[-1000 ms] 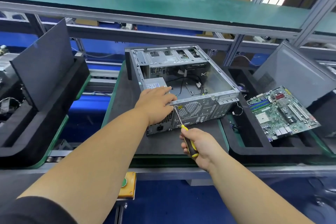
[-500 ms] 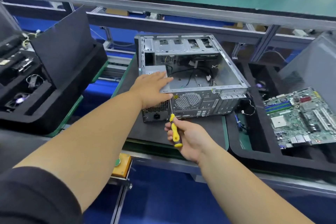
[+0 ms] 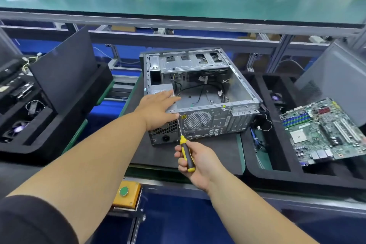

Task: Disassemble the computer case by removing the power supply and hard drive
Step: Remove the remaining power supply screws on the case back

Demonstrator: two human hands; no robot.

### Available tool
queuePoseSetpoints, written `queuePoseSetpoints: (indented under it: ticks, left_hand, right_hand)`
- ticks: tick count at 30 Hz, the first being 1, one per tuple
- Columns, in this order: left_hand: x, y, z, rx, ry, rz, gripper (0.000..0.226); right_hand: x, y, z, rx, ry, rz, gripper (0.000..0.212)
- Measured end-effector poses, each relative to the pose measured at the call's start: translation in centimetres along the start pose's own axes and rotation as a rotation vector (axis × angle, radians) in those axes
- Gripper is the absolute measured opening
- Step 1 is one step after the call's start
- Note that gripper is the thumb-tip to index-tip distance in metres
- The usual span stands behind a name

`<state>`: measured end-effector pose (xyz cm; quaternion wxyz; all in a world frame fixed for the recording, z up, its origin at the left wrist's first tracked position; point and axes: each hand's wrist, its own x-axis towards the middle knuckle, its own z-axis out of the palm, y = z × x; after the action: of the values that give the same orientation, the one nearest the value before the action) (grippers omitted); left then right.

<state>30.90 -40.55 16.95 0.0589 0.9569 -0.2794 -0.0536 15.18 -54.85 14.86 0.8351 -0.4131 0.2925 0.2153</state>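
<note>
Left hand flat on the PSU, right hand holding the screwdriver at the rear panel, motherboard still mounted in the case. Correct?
Not quite. The head view shows the motherboard out of the case, lying in the foam tray to its right. The rest holds.

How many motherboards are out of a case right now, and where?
1. The motherboard lies tilted on the black foam tray right of the computer case, clear of both hands. More could sit hidden in the left-hand trays.

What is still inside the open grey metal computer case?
Inside the grey metal computer case: the silver power supply under the flat left hand, loose black cables, an empty floor. Any hard drive is hidden.
</note>
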Motion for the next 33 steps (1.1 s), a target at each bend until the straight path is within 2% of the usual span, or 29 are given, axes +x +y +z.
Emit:
queuePoseSetpoints:
  ticks: [4, 9, 12, 18, 25, 28, 33]
  left_hand:
    - [0.0, -0.3, 0.3, 0.002, -0.003, 0.008, 0.065]
    - [0.1, -0.5, 0.6, 0.001, -0.014, 0.028, 0.064]
    - [0.2, -0.5, 0.5, 0.011, -0.016, 0.034, 0.063]
    - [0.0, -0.7, 0.4, 0.006, -0.024, 0.059, 0.062]
    - [-0.1, -0.7, 0.1, 0.003, -0.034, 0.067, 0.069]
    - [-0.1, -0.6, 0.1, 0.012, -0.033, 0.067, 0.073]
    - [-0.3, -0.5, 0.1, 0.008, -0.033, 0.068, 0.072]
  right_hand:
    - [0.1, 0.6, 0.1, -0.045, 0.064, -0.042, 0.034]
    - [0.2, 1.1, 0.4, -0.093, 0.153, -0.156, 0.019]
    - [0.2, 1.2, 0.8, -0.055, 0.158, -0.201, 0.017]
    - [-0.2, 1.1, 1.3, 0.014, 0.083, -0.140, 0.036]
    - [0.3, 1.6, 1.3, -0.201, 0.254, -0.267, 0.011]
    - [0.3, 1.8, 1.4, -0.126, 0.220, -0.261, 0.012]
    - [-0.1, 1.7, 1.5, -0.013, 0.170, -0.182, 0.035]
